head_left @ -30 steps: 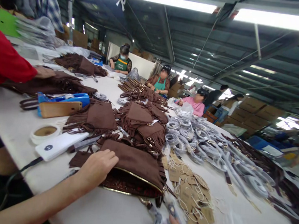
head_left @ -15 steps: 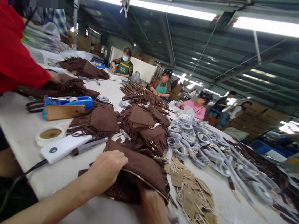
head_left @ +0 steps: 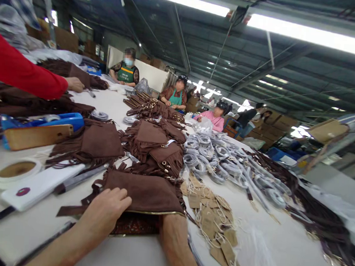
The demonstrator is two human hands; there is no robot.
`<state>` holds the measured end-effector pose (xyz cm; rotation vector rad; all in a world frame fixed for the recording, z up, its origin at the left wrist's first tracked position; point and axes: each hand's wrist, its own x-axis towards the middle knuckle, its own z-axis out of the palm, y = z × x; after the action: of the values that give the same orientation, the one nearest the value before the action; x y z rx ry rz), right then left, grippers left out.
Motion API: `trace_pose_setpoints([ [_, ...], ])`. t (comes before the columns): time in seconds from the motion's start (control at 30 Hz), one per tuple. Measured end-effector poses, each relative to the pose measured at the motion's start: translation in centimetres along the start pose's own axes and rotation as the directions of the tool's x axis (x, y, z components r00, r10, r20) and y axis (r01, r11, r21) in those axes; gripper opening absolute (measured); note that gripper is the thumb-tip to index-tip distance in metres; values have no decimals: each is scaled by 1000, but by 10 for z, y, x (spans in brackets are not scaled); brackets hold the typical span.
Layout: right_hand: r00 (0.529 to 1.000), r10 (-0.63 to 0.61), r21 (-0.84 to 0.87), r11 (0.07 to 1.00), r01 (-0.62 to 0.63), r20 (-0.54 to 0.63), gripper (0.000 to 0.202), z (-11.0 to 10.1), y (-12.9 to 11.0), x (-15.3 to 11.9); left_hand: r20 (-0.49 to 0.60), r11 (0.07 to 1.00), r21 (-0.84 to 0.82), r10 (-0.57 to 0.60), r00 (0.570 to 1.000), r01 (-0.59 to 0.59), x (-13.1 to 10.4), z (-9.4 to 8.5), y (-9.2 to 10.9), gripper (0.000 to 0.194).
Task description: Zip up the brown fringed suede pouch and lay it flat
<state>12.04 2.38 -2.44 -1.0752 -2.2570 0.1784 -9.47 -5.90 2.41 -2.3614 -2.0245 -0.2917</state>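
A brown suede bag (head_left: 144, 191) with fringe lies at the near table edge, its gold zip mouth open toward me. My left hand (head_left: 103, 213) lies on the bag's left end, fingers curled over the suede, holding it down. My right forearm (head_left: 173, 234) runs into the open mouth. The right hand itself is hidden inside the bag. The patterned lining shows just under the zip.
Paper hang tags (head_left: 216, 229) lie right of the bag, with coiled wrapped straps (head_left: 224, 160) beyond. More brown fringe bags (head_left: 155, 143) are piled behind. A white device (head_left: 40, 186), tape roll (head_left: 15, 170) and blue tool (head_left: 44, 119) lie left. A co-worker's red sleeve (head_left: 23, 73) reaches in; several people sit opposite.
My right hand came up from the table edge and went into the bag's open mouth. My left hand stayed on the bag, which now lies flatter. The view shifted left.
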Motion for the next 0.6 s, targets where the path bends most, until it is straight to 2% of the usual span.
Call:
trace_pose_setpoints([
  [0.13, 988, -6, 48, 999, -2, 152, 32, -41, -5, -20, -1, 999, -27, -28, 1000, 28, -8, 2, 0, 36],
  [0.2, 972, -6, 68, 998, -10, 234, 35, -53, -11, -22, -4, 998, -56, -38, 999, 37, -10, 1, 5, 40],
  [0.27, 958, -20, 50, 999, 6, 286, 40, -50, -20, -21, -62, 995, -94, 10, 998, -16, -11, 3, 14, 52],
  [0.33, 938, -77, 34, 997, 69, 337, 47, -36, -30, -19, -138, 983, -124, 114, 984, -131, -9, 8, 25, 73],
  [0.4, 919, -136, 42, 991, 130, 370, 54, -20, -38, -17, -165, 967, -134, 192, 967, -215, -5, 14, 36, 80],
  [0.47, 911, -173, 89, 985, 150, 375, 59, -16, -45, -16, -136, 967, -149, 185, 973, -205, 2, 17, 43, 70],
  [0.5, 903, -196, 141, 978, 153, 383, 59, -20, -47, -15, -115, 972, -156, 158, 981, -175, 6, 17, 46, 60],
  [0.6, 879, -264, 314, 939, 140, 398, 52, -53, -43, -17, -77, 985, -141, 87, 993, -98, 18, 15, 50, 36],
])
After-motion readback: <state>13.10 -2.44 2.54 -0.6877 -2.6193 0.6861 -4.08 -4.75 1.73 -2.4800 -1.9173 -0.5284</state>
